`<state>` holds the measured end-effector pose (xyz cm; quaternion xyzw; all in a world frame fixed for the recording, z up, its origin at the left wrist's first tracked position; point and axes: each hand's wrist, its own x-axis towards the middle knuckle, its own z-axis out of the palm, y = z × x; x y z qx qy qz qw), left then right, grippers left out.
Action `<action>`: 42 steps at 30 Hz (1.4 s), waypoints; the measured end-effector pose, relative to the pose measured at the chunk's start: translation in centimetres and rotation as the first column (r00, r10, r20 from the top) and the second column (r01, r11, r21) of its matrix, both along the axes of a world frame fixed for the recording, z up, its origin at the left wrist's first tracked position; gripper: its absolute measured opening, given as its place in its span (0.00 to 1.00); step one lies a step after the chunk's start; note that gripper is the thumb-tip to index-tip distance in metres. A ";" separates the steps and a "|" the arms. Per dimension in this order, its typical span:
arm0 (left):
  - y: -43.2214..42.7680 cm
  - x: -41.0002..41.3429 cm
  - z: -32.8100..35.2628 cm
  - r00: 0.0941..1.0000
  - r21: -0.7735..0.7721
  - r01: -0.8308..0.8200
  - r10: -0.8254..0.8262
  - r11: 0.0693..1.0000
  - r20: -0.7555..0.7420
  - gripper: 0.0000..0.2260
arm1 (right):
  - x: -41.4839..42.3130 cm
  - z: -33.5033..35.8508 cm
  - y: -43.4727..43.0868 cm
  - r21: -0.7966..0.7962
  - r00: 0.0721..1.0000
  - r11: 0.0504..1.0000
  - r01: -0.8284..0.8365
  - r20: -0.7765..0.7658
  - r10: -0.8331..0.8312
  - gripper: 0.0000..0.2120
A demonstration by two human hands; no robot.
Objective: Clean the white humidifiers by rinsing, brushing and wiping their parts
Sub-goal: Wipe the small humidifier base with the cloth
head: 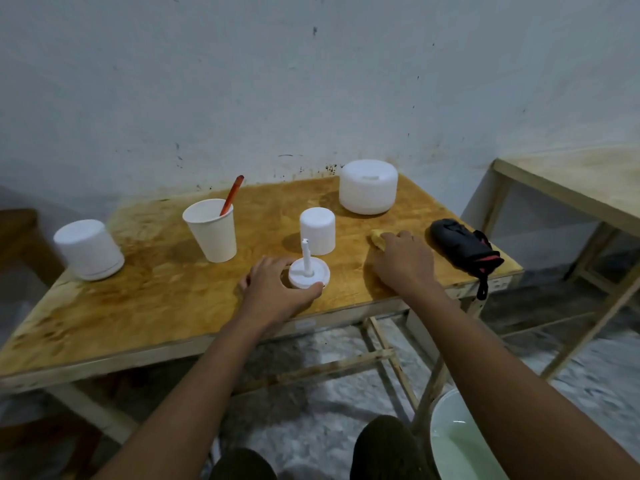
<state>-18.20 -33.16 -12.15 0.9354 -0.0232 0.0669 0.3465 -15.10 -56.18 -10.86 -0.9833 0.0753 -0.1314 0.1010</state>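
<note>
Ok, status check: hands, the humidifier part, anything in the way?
Left hand grips the stemmed white base on the table. Right hand, fingers curled over the yellow cloth. White cap close behind the base; nothing blocking.

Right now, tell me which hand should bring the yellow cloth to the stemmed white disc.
Right, probably. The right hand is on the yellow cloth, fingers bent over it, while the left hand is curled round the stemmed white disc on the table and can steady it.

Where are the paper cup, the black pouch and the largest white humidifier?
paper cup (211,233): head view, front wall.
black pouch (457,242): head view, upper side.
largest white humidifier (368,192): head view, front wall.
</note>
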 end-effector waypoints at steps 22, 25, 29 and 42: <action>0.9 0.3 0.3 0.993 0.018 0.099 -0.097 0.995 -0.069 0.33 | -2.8 4.4 6.5 -0.275 0.760 0.709 -0.649 -0.192 0.621 0.18; 0.7 0.1 0.4 0.993 0.042 0.096 -0.093 0.994 -0.077 0.32 | -2.9 5.0 6.7 -0.319 0.751 0.681 -0.658 -0.217 0.624 0.15; 0.5 -0.2 0.7 0.994 0.040 0.093 -0.090 0.995 -0.069 0.29 | -3.5 5.0 7.1 -0.304 0.752 0.688 -0.659 -0.233 0.616 0.13; 0.6 -0.2 0.5 0.993 0.014 0.102 -0.101 0.995 -0.059 0.31 | -4.5 5.0 6.5 -0.223 0.764 0.731 -0.645 -0.202 0.612 0.16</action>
